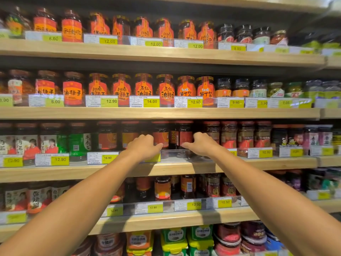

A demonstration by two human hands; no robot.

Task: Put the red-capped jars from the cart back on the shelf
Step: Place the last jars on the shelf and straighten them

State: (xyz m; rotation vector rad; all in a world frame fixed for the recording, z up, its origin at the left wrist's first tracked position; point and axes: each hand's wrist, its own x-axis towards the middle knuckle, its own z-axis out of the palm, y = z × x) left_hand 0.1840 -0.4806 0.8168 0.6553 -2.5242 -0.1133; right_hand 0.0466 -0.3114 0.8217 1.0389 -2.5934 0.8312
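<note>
Here: shelf (166,169), third row, red-capped jars (160,134) standing in line. Left hand (144,146) and right hand (202,145) both reach in, fingers loosely curled, empty, resting near two middle jars.

We are reading yellow price tags along the shelf edges. The top shelf edge (166,52) is showing 8.00 (52,38), then 12.00 three times and 9.90. The second shelf's tags are reading 8.00, 12.90, 14.00 (151,101), 12.90, 9.90, 9.90, 7.00. By the red-capped jars (160,134) we are seeing 12.90, 16.90 (107,157) and 10.90. Below: 12.80, 12.90, 12.90, 10.90.
</note>
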